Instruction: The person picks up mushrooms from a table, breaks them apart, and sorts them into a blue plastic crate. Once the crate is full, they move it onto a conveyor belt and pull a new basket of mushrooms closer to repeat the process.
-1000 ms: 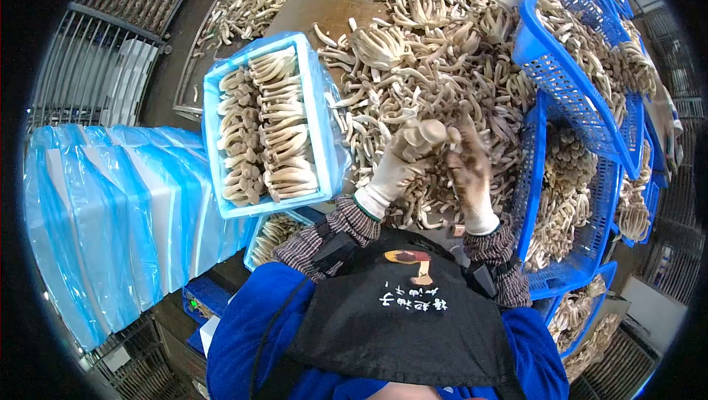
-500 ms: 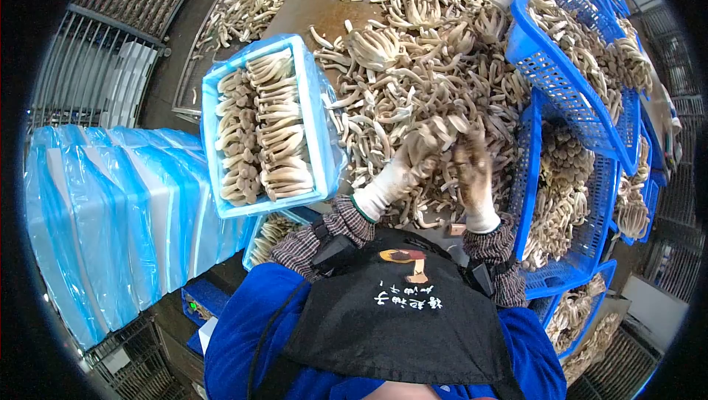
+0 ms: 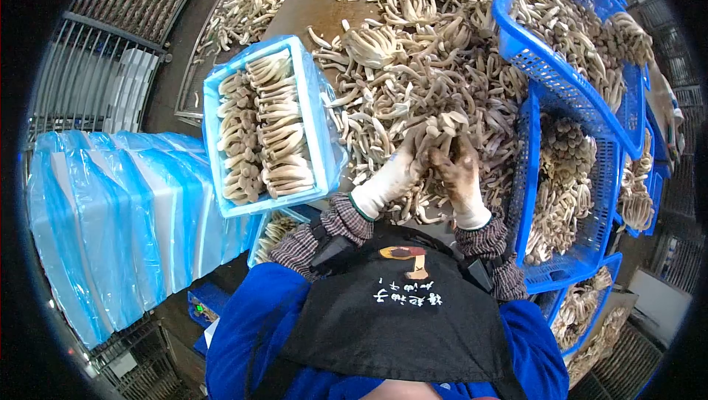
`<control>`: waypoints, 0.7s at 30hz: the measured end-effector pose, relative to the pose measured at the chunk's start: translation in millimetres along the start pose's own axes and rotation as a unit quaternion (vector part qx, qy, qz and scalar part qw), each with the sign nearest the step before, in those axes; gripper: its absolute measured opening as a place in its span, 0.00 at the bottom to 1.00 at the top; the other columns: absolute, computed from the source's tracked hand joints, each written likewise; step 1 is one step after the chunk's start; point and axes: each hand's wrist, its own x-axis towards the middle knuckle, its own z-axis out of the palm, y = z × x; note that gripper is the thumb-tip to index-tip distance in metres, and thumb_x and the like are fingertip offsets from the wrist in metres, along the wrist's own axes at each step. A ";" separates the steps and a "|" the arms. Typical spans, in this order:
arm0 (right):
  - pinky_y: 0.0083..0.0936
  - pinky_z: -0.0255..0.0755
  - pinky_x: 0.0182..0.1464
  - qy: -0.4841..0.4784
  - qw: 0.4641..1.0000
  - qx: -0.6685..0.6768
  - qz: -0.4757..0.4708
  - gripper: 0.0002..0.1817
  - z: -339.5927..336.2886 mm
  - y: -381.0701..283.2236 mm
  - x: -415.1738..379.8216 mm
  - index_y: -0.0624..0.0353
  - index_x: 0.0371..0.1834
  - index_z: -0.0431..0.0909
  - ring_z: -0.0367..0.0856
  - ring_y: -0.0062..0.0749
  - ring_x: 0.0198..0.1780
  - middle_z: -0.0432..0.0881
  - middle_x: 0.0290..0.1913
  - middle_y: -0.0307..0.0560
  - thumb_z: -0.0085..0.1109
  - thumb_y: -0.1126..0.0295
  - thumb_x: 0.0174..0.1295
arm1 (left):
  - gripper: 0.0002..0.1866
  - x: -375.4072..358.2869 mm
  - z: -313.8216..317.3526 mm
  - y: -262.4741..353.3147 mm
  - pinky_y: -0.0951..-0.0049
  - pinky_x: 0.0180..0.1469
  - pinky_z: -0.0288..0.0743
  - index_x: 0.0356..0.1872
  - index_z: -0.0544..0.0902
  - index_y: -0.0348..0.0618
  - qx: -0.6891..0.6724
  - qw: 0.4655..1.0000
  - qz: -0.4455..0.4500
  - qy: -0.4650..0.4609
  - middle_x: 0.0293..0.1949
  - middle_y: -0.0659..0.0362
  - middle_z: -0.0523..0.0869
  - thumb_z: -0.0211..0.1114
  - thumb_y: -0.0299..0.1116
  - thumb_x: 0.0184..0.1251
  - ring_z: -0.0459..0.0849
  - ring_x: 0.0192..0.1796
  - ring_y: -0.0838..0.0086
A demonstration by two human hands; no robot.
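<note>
A small bunch of long-stemmed mushrooms point(image 3: 445, 125) is held between my hands, pale ends pointing away from me. My left hand point(image 3: 399, 174), in a soiled white glove, is closed around the bunch's left side. On its right side my right hand point(image 3: 460, 178), in a browner-stained glove, presses its fingers against the stems. Both hands are just above a wide pile of loose mushrooms point(image 3: 369, 97) on the table. To the left of the pile stands a blue-lined box point(image 3: 212, 142) with mushrooms laid in two neat columns, brown caps meeting in the middle.
At the right, blue plastic baskets point(image 3: 568, 81) of mushroom clusters stand stacked and overlapping. Plastic-wrapped blue and white boxes point(image 3: 125, 215) line the left. Below the lined box is another box of mushrooms point(image 3: 274, 236). More loose mushrooms point(image 3: 254, 9) lie on a tray at the upper left.
My right hand has moved slightly left, closing in on the mushrooms beside my left hand. The bunch now shows upright between both hands. The lined box has stayed in place.
</note>
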 end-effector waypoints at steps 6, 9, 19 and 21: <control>0.19 0.76 0.51 0.050 0.998 -0.040 0.024 0.24 13.0 -20.2 3.5 0.69 0.62 0.71 0.81 0.27 0.50 0.81 0.54 0.46 0.67 0.76 0.64 | 0.26 6.4 -0.2 -1.6 0.66 0.70 0.63 0.68 0.66 0.37 0.025 0.999 -0.022 0.039 0.63 0.50 0.75 0.59 0.37 0.75 0.71 0.68 0.63; 0.21 0.76 0.47 0.093 0.985 -0.140 0.027 0.18 15.5 -29.8 3.1 0.65 0.58 0.74 0.80 0.24 0.46 0.81 0.49 0.45 0.63 0.73 0.68 | 0.30 7.8 0.6 2.5 0.73 0.64 0.69 0.67 0.70 0.37 -0.247 0.954 -0.113 0.123 0.59 0.59 0.79 0.68 0.38 0.69 0.76 0.58 0.75; 0.21 0.72 0.45 0.085 0.985 -0.140 0.050 0.14 4.2 -34.2 12.0 0.65 0.49 0.77 0.75 0.18 0.39 0.80 0.39 0.37 0.65 0.69 0.65 | 0.24 11.5 5.5 -20.1 0.74 0.55 0.74 0.64 0.74 0.37 -0.201 0.959 -0.137 0.146 0.49 0.61 0.83 0.66 0.35 0.70 0.80 0.49 0.75; 0.22 0.72 0.44 0.109 0.979 -0.168 0.048 0.13 -3.5 -37.1 13.2 0.63 0.49 0.78 0.76 0.22 0.39 0.80 0.39 0.39 0.64 0.70 0.65 | 0.18 12.1 -4.5 -21.6 0.74 0.50 0.74 0.56 0.79 0.33 -0.155 0.962 -0.164 0.154 0.42 0.61 0.85 0.62 0.37 0.73 0.80 0.44 0.75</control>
